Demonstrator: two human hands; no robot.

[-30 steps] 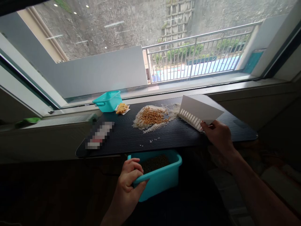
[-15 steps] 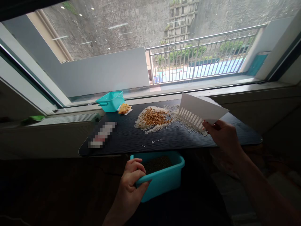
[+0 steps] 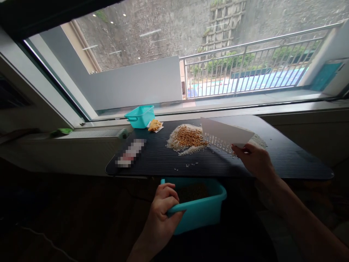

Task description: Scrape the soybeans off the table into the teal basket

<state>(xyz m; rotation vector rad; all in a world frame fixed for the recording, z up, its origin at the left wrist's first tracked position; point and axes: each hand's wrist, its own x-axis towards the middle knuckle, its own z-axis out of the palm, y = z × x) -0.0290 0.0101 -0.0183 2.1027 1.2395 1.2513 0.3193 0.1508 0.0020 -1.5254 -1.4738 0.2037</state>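
White-framed window (image 3: 40, 82), far side, wide, admitting bright daylight. Beyond it, at right, metal railing (image 3: 241, 69); farther off, weathered grey wall (image 3: 169, 29). Left: slatted radiator (image 3: 96, 133) beside black wood-grain table (image 3: 289, 153). Near floor (image 3: 100, 214) dark, detail indistinct.

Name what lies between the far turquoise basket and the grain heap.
The head view shows a yellowish item on something white, then black tabletop before the heap.

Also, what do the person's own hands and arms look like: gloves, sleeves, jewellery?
The left hand and right hand are ungloved, with no ring, watch or bracelet showing. No sleeve shows on the left wrist or right forearm. Any nail polish cannot be made out.
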